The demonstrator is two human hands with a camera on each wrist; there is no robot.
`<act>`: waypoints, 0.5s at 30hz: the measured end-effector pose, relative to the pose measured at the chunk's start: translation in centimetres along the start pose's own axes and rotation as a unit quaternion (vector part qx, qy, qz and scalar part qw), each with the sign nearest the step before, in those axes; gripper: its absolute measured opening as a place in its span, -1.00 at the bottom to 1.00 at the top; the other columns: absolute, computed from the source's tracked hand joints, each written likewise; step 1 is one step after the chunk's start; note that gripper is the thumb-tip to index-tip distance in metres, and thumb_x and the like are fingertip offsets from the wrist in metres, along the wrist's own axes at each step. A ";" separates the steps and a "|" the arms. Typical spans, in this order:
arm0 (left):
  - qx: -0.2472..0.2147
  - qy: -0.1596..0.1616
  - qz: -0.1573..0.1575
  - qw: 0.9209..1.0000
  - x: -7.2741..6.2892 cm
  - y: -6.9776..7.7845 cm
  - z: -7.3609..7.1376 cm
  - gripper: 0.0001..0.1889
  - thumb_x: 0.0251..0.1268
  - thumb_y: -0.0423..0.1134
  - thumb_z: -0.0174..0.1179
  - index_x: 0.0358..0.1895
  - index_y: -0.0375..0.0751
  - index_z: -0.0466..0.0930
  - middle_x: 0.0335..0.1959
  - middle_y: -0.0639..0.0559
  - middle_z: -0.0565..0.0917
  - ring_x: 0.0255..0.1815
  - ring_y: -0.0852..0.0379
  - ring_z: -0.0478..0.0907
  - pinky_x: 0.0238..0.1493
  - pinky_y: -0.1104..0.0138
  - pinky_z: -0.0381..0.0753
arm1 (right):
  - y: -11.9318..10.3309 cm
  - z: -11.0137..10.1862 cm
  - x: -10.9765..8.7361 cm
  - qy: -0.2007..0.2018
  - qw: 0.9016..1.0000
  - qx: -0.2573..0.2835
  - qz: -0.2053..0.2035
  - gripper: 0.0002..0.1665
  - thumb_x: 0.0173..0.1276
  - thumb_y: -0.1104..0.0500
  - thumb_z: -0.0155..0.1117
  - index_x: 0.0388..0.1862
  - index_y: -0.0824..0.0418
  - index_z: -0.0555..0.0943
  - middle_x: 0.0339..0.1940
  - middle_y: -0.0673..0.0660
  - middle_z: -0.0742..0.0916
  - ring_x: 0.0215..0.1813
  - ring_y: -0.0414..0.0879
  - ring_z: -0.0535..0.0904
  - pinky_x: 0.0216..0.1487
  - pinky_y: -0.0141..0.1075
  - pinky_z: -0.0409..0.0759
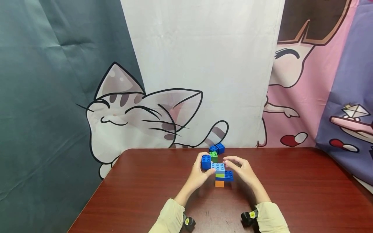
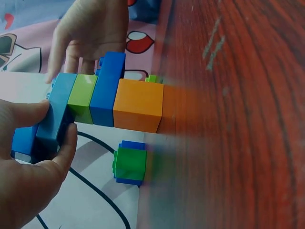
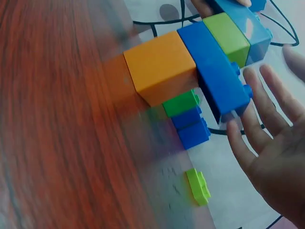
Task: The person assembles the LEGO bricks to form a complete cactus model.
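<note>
A stack of toy building bricks stands on the table. Its base is an orange brick [image 1: 220,183], topped by a long blue brick [image 1: 229,175] that juts right, a lime brick [image 1: 220,175] and a light blue brick [image 1: 218,167]. At the stack's upper left sits a dark blue brick [image 1: 206,161]. My left hand [image 1: 198,174] pinches the light blue brick between thumb and fingers, as the left wrist view shows. Just right of the stack, my right hand [image 1: 243,170] holds nothing; its fingers [image 3: 264,112] are spread loosely close beside the long blue brick.
Behind the stack is a green brick [image 1: 213,157], with two blue bricks [image 1: 220,148] at the table's back edge. A separate small lime brick [image 3: 196,187] shows in the right wrist view. A printed cloth [image 1: 204,64] hangs behind the brown table [image 1: 140,191].
</note>
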State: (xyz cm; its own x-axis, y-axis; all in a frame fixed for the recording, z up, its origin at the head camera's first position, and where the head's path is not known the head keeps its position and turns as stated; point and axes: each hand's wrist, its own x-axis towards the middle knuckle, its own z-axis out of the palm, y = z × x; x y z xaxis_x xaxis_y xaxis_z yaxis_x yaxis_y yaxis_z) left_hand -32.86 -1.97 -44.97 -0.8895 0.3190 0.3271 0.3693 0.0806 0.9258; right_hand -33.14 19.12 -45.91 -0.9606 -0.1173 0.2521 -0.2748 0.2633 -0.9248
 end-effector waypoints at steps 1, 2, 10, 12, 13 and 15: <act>0.000 0.002 0.000 1.000 0.0 0.0 0.0 -0.43 0.26 -0.44 0.22 0.28 -0.11 0.23 0.15 -0.33 0.46 0.06 -0.05 0.50 0.04 0.07 0.68 | 0.1 -0.1 0.0 0.016 1.000 0.001 0.008 -0.55 0.47 0.06 0.15 0.12 0.39 0.57 0.02 0.37 0.72 -0.08 -0.12 0.72 0.08 -0.15 0.67; 0.001 0.003 -0.001 1.000 0.0 0.0 0.0 -0.44 0.26 -0.44 0.23 0.28 -0.10 0.23 0.15 -0.32 0.46 0.05 -0.05 0.50 0.04 0.08 0.68 | 0.2 -0.2 0.0 0.032 0.999 0.005 0.016 -0.54 0.48 0.05 0.14 0.11 0.41 0.57 0.00 0.38 0.72 -0.11 -0.13 0.72 0.07 -0.16 0.68; 0.011 0.002 -0.008 1.000 0.0 0.0 0.0 -0.45 0.25 -0.44 0.23 0.26 -0.07 0.25 0.16 -0.38 0.44 0.03 -0.05 0.51 0.04 0.10 0.68 | 0.9 -0.8 0.2 0.122 0.991 0.007 0.058 -0.55 0.50 0.07 0.10 0.09 0.44 0.58 -0.17 0.27 0.78 -0.24 -0.29 0.70 -0.07 -0.37 0.70; 0.011 0.000 -0.008 1.000 0.0 0.0 0.0 -0.45 0.25 -0.43 0.23 0.26 -0.06 0.25 0.17 -0.39 0.43 0.04 -0.07 0.50 0.05 0.09 0.68 | 1.1 -0.9 0.3 0.131 0.990 0.007 0.059 -0.56 0.50 0.09 0.12 0.07 0.45 0.59 -0.20 0.25 0.78 -0.24 -0.25 0.71 -0.10 -0.41 0.69; 0.011 0.000 -0.009 1.000 0.0 0.0 0.0 -0.45 0.26 -0.43 0.23 0.26 -0.06 0.25 0.18 -0.40 0.43 0.05 -0.08 0.50 0.05 0.08 0.67 | 1.2 -1.0 0.3 0.134 0.989 0.005 0.059 -0.57 0.49 0.10 0.12 0.07 0.45 0.59 -0.21 0.24 0.78 -0.24 -0.24 0.71 -0.11 -0.43 0.69; 0.010 -0.002 -0.011 1.000 0.0 0.0 0.0 -0.45 0.26 -0.43 0.23 0.26 -0.05 0.25 0.19 -0.39 0.43 0.06 -0.09 0.49 0.07 0.07 0.66 | 1.4 -1.0 0.3 0.139 0.988 -0.004 0.059 -0.58 0.49 0.10 0.12 0.06 0.43 0.60 -0.21 0.25 0.78 -0.23 -0.24 0.70 -0.11 -0.48 0.66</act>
State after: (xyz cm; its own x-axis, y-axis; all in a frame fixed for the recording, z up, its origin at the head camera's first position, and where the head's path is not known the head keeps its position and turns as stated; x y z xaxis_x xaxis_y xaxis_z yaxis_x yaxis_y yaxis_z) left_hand -32.87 -1.99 -44.92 -0.8968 0.3206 0.3050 0.3539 0.1059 0.9293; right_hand -33.84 20.44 -46.88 -0.9601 0.1827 0.2119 -0.1589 0.2674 -0.9504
